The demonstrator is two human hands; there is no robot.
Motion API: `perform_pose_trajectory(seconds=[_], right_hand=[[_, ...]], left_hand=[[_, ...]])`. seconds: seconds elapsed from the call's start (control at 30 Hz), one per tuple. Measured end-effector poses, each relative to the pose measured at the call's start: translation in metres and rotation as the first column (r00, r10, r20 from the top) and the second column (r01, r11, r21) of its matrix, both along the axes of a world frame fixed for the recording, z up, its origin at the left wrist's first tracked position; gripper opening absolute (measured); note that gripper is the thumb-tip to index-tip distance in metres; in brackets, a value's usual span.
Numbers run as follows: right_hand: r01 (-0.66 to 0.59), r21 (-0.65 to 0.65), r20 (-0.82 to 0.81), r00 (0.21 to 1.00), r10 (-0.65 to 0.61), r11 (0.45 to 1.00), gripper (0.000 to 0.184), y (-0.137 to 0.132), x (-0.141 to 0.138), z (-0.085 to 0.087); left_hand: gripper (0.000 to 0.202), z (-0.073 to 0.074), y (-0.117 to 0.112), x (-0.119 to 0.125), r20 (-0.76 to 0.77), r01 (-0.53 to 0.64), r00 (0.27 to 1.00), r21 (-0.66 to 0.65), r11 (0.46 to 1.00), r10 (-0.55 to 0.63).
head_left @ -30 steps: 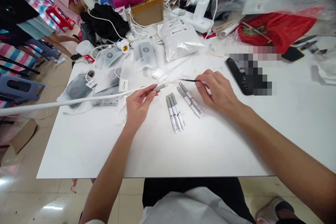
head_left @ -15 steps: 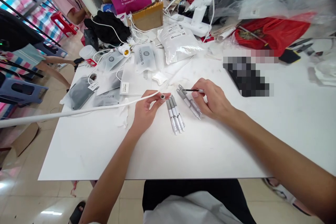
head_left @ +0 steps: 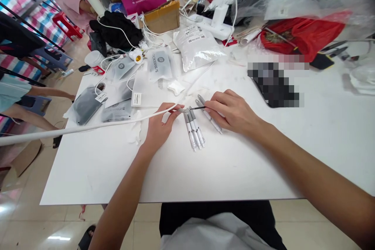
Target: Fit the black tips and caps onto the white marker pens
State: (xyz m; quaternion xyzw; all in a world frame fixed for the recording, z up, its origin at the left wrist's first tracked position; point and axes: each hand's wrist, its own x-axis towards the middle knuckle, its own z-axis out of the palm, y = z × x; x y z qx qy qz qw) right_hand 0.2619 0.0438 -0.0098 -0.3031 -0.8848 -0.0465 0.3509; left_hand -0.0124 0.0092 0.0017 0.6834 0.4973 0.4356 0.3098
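My left hand (head_left: 159, 123) is closed in a pinch on a small grey pen barrel (head_left: 180, 109), mostly hidden by the fingers. Between the fingertips of my right hand (head_left: 230, 110) is a thin dark pen refill (head_left: 197, 108), which points left at the barrel's end. Whether its tip is inside the barrel I cannot tell. Just below the two hands, three silver-and-white pens (head_left: 194, 131) lie side by side on the white table (head_left: 234, 168). More pens (head_left: 215, 123) lie under my right hand, partly covered by it.
A white cable (head_left: 117, 125) crosses in front of my left hand. Plastic-bagged packets (head_left: 159, 64) and a white parcel (head_left: 197, 47) lie beyond, with a pixelated dark object (head_left: 272, 86) to the right. A lamp base (head_left: 216, 27) and a red bag (head_left: 310, 37) stand further back.
My right hand has moved left and down, bringing the refill to the barrel in my left hand. The barrel's open end has turned from the camera towards the right.
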Motion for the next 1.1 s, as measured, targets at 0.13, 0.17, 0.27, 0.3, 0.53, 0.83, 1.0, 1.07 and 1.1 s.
perform_pose_trajectory(seconds=[0.13,0.17,0.27,0.3,0.53,0.83,1.0,1.07,1.1], right_hand=[[0.010,0.040,-0.019,1.000,-0.009,0.999,0.012,0.001,0.002,0.000],[0.014,0.039,-0.016,1.000,-0.013,0.999,0.011,0.001,0.002,0.000],[0.025,0.017,0.009,1.000,-0.025,1.000,0.013,0.002,0.003,-0.001],[0.029,0.008,0.013,0.999,-0.029,1.000,0.014,0.002,0.003,-0.001],[0.078,0.036,0.100,0.992,-0.082,0.996,0.019,0.005,0.005,-0.002],[0.052,0.087,0.169,0.983,-0.066,0.995,0.020,-0.002,-0.005,0.001],[-0.004,0.123,0.159,0.987,-0.016,0.992,0.017,-0.012,-0.017,0.001],[-0.020,0.119,0.161,0.987,0.001,0.993,0.015,-0.015,-0.020,0.000],[-0.028,0.112,0.160,0.987,0.010,0.993,0.014,-0.016,-0.021,-0.001]], left_hand=[[0.013,-0.002,0.002,-0.004,-0.038,-0.028,0.999,0.019,0.999,0.028],[0.013,-0.002,0.003,-0.005,-0.051,-0.042,0.998,0.022,0.999,0.043],[0.012,-0.004,0.004,-0.008,-0.078,-0.068,0.995,0.027,0.997,0.070],[0.012,-0.005,0.005,-0.008,-0.083,-0.067,0.994,0.032,0.997,0.070],[0.010,-0.001,0.007,-0.011,-0.156,-0.022,0.986,0.182,0.983,0.051],[0.007,-0.001,0.004,-0.001,-0.280,0.116,0.959,0.304,0.946,-0.028],[0.017,-0.008,-0.004,0.010,-0.290,0.223,0.949,0.342,0.913,-0.123],[0.020,-0.011,-0.005,0.013,-0.311,0.240,0.942,0.356,0.903,-0.128],[0.019,-0.012,-0.006,0.013,-0.318,0.237,0.941,0.365,0.900,-0.119]])
